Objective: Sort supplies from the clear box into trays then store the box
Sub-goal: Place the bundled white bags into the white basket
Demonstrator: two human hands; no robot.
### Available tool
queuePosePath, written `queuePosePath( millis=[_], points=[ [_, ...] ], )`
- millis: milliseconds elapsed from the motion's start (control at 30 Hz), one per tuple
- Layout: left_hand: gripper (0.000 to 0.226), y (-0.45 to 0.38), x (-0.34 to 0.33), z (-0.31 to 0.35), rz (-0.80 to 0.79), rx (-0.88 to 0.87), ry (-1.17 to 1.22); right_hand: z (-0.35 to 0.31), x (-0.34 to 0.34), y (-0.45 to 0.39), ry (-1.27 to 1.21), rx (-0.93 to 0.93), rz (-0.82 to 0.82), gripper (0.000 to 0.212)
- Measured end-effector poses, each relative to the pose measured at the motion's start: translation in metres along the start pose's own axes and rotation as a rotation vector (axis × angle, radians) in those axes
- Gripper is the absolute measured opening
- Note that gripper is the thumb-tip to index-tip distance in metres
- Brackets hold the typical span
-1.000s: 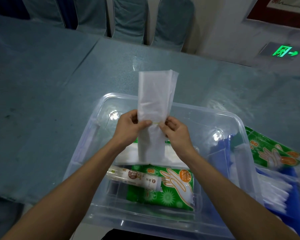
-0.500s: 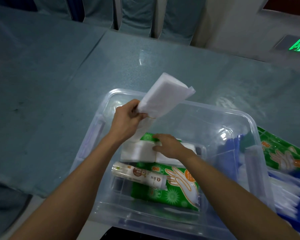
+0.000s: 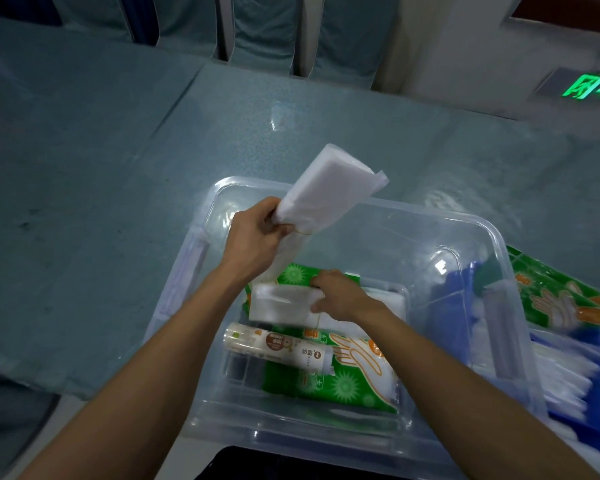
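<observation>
The clear plastic box (image 3: 492, 237) sits on the table in front of me. My left hand (image 3: 257, 233) holds a white bundle of plastic bags (image 3: 329, 188) tilted up to the right above the box's far rim. Inside the box my right hand (image 3: 336, 294) grips a second white bag bundle (image 3: 278, 303) that lies on a green glove packet (image 3: 343, 382). A cylindrical roll with a brown label (image 3: 278, 346) lies across that packet.
A blue tray (image 3: 589, 431) with white items stands right of the box, with another green glove packet (image 3: 565, 296) beyond it. The teal table (image 3: 118, 168) stretches left and far. Chair backs (image 3: 264, 26) line the far edge. A dark object (image 3: 291, 465) sits by the near edge.
My right hand let go of the raised bundle, dropped into the box and closed on a second bundle there. My left hand tilted its bundle to the right.
</observation>
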State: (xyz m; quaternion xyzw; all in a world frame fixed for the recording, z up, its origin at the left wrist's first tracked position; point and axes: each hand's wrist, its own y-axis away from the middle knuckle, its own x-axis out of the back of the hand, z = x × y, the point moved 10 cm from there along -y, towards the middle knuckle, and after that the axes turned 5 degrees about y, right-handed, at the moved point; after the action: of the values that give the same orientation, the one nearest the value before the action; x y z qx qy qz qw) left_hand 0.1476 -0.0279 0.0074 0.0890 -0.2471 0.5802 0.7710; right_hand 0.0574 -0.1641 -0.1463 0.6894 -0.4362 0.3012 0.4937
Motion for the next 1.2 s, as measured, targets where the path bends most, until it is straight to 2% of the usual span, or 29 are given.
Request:
queuePosePath(
  millis=[167, 267, 433, 533, 667, 833, 900, 1100, 1200],
  points=[
    [0.025, 0.000, 0.002, 0.003, -0.015, 0.002, 0.037, 0.017, 0.028, 0.033, -0.148, -0.039, 0.062, 0.023],
    [0.027, -0.001, 0.008, 0.009, 0.005, -0.019, 0.081, 0.024, 0.062, 0.061, -0.198, -0.072, 0.174, 0.021],
    [0.024, -0.003, 0.015, 0.027, 0.030, -0.026, 0.174, 0.034, 0.128, 0.122, -0.422, -0.172, 0.576, 0.017],
    [0.022, -0.002, 0.011, 0.042, 0.014, -0.056, 0.258, 0.036, 0.159, 0.158, -0.559, -0.244, 0.836, 0.030],
    [0.018, -0.008, -0.003, 0.073, -0.050, -0.136, 0.269, 0.033, 0.189, 0.196, -0.650, -0.299, 1.035, 0.024],
    [0.026, -0.013, -0.024, 0.139, -0.138, -0.233, 0.357, 0.029, 0.223, 0.257, -0.695, -0.321, 1.213, 0.017],
    [0.026, -0.013, -0.034, 0.171, -0.168, -0.265, 0.405, 0.033, 0.235, 0.288, -0.711, -0.325, 1.292, 0.021],
    [0.028, 0.010, -0.088, 0.282, -0.256, -0.404, 0.462, 0.072, 0.248, 0.407, -0.810, -0.355, 1.549, 0.017],
    [0.031, 0.035, -0.127, 0.336, -0.282, -0.482, 0.461, 0.097, 0.242, 0.477, -0.822, -0.386, 1.641, 0.026]
  ],
)
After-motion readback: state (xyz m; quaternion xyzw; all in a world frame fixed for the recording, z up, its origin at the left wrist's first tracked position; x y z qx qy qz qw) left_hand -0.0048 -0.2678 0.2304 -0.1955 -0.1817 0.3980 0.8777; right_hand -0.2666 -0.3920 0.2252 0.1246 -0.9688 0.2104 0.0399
